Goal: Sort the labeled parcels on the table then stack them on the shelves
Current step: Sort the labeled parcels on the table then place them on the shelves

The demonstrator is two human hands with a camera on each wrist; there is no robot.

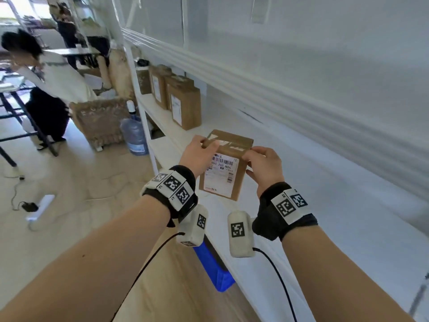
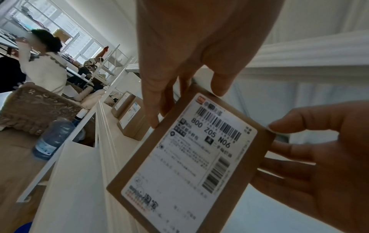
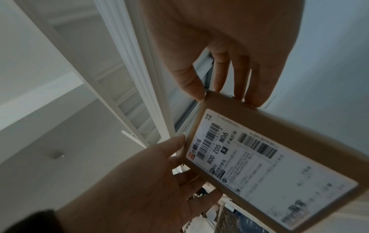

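Labeled cardboard parcel [image 1: 228, 167] upright over white shelf [image 1: 348, 205] edge, left hand [image 1: 197, 153] pinches its 10 o'clock corner, right hand [image 1: 263, 167] grips 2 o'clock corner, shelved parcels [image 1: 183, 105] at 11 o'clock.

A white shipping label [image 2: 187, 160] stands on the front face of the brown parcel [image 1: 234, 182] and fills most of that face. Near the label's top edge, under a barcode, the large characters read "800 Z05 N06". A second barcode runs along the label's right edge. The smaller print below, and a line of red print at the bottom edge, are too blurred to read.
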